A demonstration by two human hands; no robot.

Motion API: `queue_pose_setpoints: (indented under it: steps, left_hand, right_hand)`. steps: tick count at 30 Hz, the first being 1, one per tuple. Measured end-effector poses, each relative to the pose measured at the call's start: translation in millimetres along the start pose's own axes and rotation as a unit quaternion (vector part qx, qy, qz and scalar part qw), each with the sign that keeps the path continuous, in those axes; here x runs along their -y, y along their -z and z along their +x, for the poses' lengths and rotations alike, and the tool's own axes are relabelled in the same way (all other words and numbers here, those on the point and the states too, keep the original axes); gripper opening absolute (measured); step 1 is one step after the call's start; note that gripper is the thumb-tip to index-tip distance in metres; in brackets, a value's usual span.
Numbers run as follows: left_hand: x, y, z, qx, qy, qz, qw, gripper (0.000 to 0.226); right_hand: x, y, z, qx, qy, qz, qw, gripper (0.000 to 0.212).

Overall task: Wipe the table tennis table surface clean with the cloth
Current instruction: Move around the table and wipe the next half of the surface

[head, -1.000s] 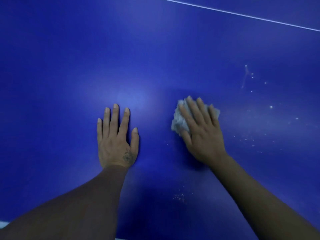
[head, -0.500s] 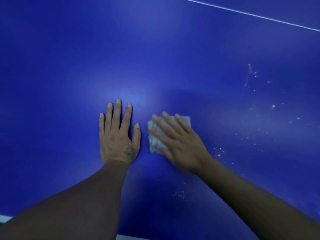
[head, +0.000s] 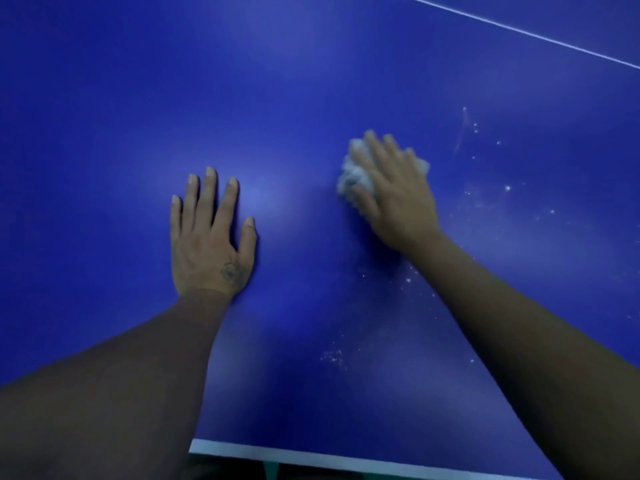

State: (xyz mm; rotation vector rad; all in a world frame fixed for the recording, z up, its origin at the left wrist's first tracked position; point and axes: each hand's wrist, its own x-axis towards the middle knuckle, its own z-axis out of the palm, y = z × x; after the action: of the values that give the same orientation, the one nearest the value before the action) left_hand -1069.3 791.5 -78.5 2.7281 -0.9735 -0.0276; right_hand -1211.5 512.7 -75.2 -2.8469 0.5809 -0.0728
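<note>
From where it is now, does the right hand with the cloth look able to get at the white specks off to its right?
Probably yes. The right hand presses the cloth flat on the table, and the specks lie on bare blue surface just beyond it, with nothing between.

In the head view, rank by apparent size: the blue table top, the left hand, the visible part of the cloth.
1. blue table top, fills most of the view.
2. left hand, flat on it.
3. cloth, mostly hidden under the right hand, so only its visible part counts.

The smooth deep-blue table (head: 311,98) has a soft sheen, dusted with white specks (head: 507,188); the crumpled pale-grey cloth (head: 349,174) looks fluffy, perhaps fibrous.
</note>
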Motion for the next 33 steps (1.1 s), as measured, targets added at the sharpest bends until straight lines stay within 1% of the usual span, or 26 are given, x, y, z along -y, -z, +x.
queue_pose_setpoints:
  steps: [2, 4, 5, 6, 8, 10, 11, 12, 13, 16, 18, 20, 23, 25, 26, 28, 30, 31, 33]
  left_hand:
    - [-1, 2, -1, 0.003, 0.003, -0.001, 1.000, 0.060]
    - [1, 2, -1, 0.008, -0.002, -0.008, 1.000, 0.060]
    - [2, 3, -2, 0.011, -0.011, -0.009, 1.000, 0.061]
    - [5, 3, -5, 0.017, -0.023, -0.011, 1.000, 0.061]
    - [10, 8, -22, 0.032, -0.042, -0.017, 0.998, 0.062]
    - [12, 15, -56, 0.044, -0.038, -0.013, 0.998, 0.062]
    - [12, 18, -73, 0.047, -0.034, -0.006, 0.998, 0.063]
    - [12, 19, -87, 0.050, -0.030, 0.003, 0.998, 0.063]
    - [12, 20, -96, 0.052, -0.027, 0.010, 0.998, 0.063]
    - [13, 19, -98, 0.049, -0.023, 0.011, 0.998, 0.062]
    - [13, 18, -98, 0.047, -0.024, 0.012, 0.999, 0.062]
    - [13, 17, -99, 0.047, -0.020, 0.007, 0.999, 0.063]
    - [13, 18, -98, 0.050, -0.020, 0.005, 0.999, 0.064]
    - [14, 17, -98, 0.054, -0.019, 0.006, 0.998, 0.064]
    - [14, 17, -98, 0.055, -0.018, 0.006, 0.998, 0.064]
    - [14, 17, -98, 0.058, -0.017, 0.008, 0.998, 0.065]
    - [14, 16, -98, 0.062, -0.017, 0.005, 0.998, 0.065]
    - [15, 16, -98, 0.062, -0.017, 0.003, 0.998, 0.065]
    - [15, 15, -98, 0.061, -0.018, 0.007, 0.998, 0.065]
  right_hand:
    - [-12, 6, -24, -0.019, -0.088, 0.002, 0.996, 0.060]
    - [0, 6, -59, -0.016, -0.135, 0.009, 0.991, 0.061]
    - [12, 5, -78, -0.009, -0.143, 0.014, 0.990, 0.062]
    - [26, 3, -99, 0.001, -0.136, 0.017, 0.991, 0.063]
    - [49, 0, -141, 0.028, -0.086, 0.010, 0.996, 0.064]
    - [59, 0, -169, 0.051, -0.034, 0.011, 0.998, 0.063]
    - [57, 1, -171, 0.055, -0.023, 0.011, 0.998, 0.063]
    - [52, 1, -165, 0.050, -0.027, 0.008, 0.998, 0.062]
    - [46, 2, -154, 0.041, -0.049, 0.006, 0.998, 0.062]
    - [25, 0, -118, 0.001, -0.152, 0.011, 0.988, 0.063]
    - [27, -3, -111, -0.007, -0.180, 0.014, 0.984, 0.063]
    - [46, -6, -124, 0.002, -0.170, 0.021, 0.985, 0.064]
    - [75, -7, -159, 0.024, -0.094, 0.035, 0.995, 0.064]
    - [79, -6, -169, 0.036, -0.070, 0.034, 0.996, 0.063]
    - [76, -6, -164, 0.037, -0.078, 0.040, 0.995, 0.062]
    - [67, -7, -138, 0.030, -0.127, 0.054, 0.990, 0.062]
    - [55, -10, -98, 0.003, -0.167, 0.054, 0.984, 0.061]
    - [51, -12, -78, -0.007, -0.172, 0.049, 0.984, 0.060]
    - [55, -17, -48, -0.018, -0.144, 0.029, 0.989, 0.059]
